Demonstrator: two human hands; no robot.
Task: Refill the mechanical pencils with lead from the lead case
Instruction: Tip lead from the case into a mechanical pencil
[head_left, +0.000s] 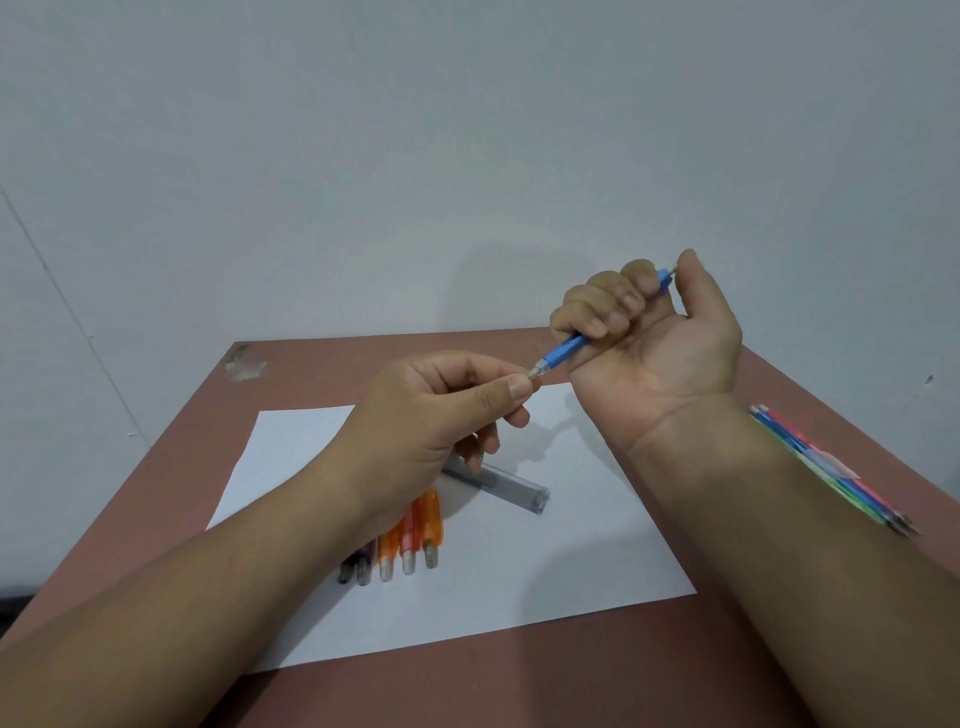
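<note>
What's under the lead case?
The lead case lies on the white paper, which lies on the brown table. The left hand covers its far end. Its contents cannot be seen.

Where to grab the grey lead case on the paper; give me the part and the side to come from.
Pinch the lead case across its long flat sides near the capped right end, coming down from above. It lies flat on the white paper, slim and straight. Its left end sits under the left hand, near the orange pencils, so the right end likely offers the freer approach.
</note>
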